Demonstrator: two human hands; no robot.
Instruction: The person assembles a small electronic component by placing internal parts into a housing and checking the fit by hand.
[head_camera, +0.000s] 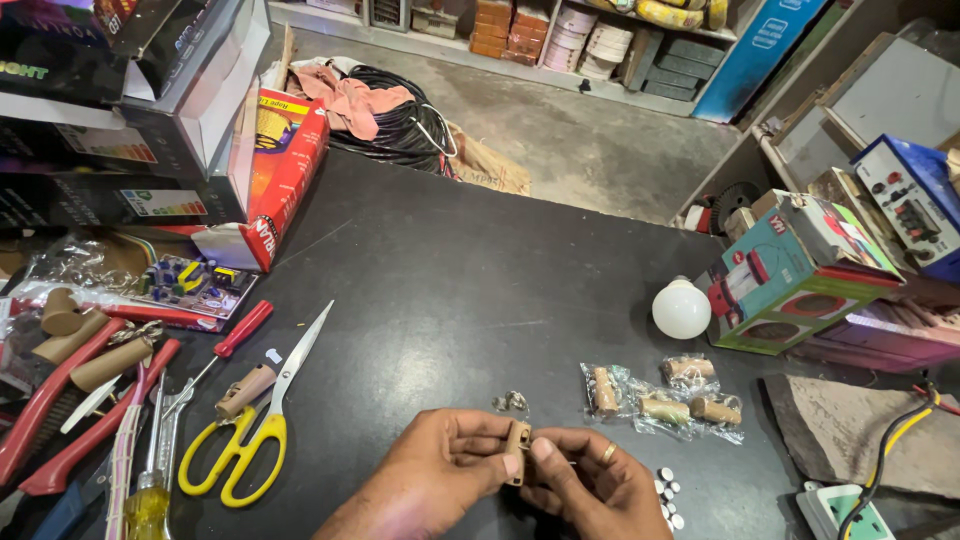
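Along the left edge of the dark bench (450, 270) lies a jumble of tools: red-handled pliers (60, 420), a few cardboard tubes (75, 340) and a green circuit board (190, 282) inside clear plastic wrap. Just right of these a red-handled screwdriver (235, 335) lies slantwise, and beside it the yellow-handled scissors (255, 425) rest with their blades slightly parted, pointing away toward the far side. A small brown tube (245, 390) lies against the scissor blades.

Near the front edge, in the middle, the two hands meet. The left hand (445, 465) pinches a small tan cylindrical part (517, 452) between thumb and fingertips — holding it upright, a little above the bench top. The right hand (590, 480), a ring on one finger, closes on the same part from the other side, thumb pressed to its face. A tiny crumpled scrap of plastic (511, 403) sits just beyond the hands.

Further right are small clear packets (660, 398) with similar tan pieces inside, and a few tiny white discs (668, 490) lie near the right wrist. Beyond them a white bulb (681, 307) lies beside a teal box (790, 280) — the two nearly touching.
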